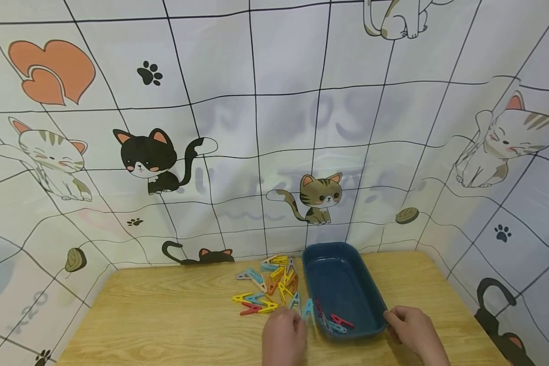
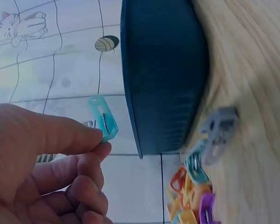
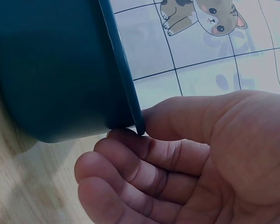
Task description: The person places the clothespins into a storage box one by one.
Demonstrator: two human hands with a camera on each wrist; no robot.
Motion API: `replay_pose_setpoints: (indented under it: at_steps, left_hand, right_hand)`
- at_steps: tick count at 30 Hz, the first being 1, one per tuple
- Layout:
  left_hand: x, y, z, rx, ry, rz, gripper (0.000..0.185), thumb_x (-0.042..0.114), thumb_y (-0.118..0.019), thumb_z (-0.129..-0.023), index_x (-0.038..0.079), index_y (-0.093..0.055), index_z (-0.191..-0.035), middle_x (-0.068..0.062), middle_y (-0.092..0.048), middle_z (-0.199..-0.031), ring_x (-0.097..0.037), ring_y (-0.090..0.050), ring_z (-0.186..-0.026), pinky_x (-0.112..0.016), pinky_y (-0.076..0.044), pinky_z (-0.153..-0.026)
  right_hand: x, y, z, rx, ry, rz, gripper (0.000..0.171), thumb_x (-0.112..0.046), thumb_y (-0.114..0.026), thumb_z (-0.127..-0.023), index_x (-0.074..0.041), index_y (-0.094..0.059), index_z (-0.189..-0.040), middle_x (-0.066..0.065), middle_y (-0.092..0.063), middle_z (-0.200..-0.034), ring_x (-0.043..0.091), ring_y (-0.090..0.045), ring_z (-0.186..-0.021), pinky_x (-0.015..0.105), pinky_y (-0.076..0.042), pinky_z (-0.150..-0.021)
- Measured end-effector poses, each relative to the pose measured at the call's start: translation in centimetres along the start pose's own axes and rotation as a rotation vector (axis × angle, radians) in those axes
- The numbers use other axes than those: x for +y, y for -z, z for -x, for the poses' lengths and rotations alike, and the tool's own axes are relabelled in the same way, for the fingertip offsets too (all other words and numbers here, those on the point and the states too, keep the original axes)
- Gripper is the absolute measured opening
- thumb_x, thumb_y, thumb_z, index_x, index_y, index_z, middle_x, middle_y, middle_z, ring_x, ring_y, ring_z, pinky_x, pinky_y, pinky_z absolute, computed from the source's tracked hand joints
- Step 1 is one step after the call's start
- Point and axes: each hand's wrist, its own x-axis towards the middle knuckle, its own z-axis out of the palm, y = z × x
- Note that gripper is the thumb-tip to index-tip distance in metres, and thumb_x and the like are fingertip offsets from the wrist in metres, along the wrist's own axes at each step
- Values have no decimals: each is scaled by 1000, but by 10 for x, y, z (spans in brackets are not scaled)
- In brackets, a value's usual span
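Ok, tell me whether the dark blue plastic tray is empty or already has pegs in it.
Not empty. The dark blue plastic tray holds a few pegs, among them a red plastic peg, at its near end; the far end is bare.

Both hands are bare; the left hand (image 1: 283,338) wears no glove, ring or watch that shows; the right hand (image 1: 414,333) is likewise plain; no sleeve reaches either wrist in the head view; the fingers (image 3: 130,163) are unadorned in the wrist views, with short creases at the knuckles; nails are hidden.
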Motion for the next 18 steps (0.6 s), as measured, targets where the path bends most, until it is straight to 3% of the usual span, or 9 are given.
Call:
replay_pose_setpoints:
  at_steps: [8,18]
  left_hand:
    - [14,-9,-4,-37,-54,10,24,7,-77,-84,16,-64,-66,10,-51,-68,-8,-52,-66,-28,-42,-59]
    - [18,-22,-8,-39,-92,20,27,8,-79,-83,15,-64,-63,9,-52,-65,-7,-50,-61,-26,-40,-55]
  right_hand:
    - [1,0,0,5,7,1,30,-17,-57,-103,-6,-64,-76,0,-60,-65,18,-54,-62,34,-43,-61]
    - [1,0,0,8,16,-1,30,-17,-57,-103,-6,-64,-75,0,-59,-64,18,-53,-61,34,-41,-61]
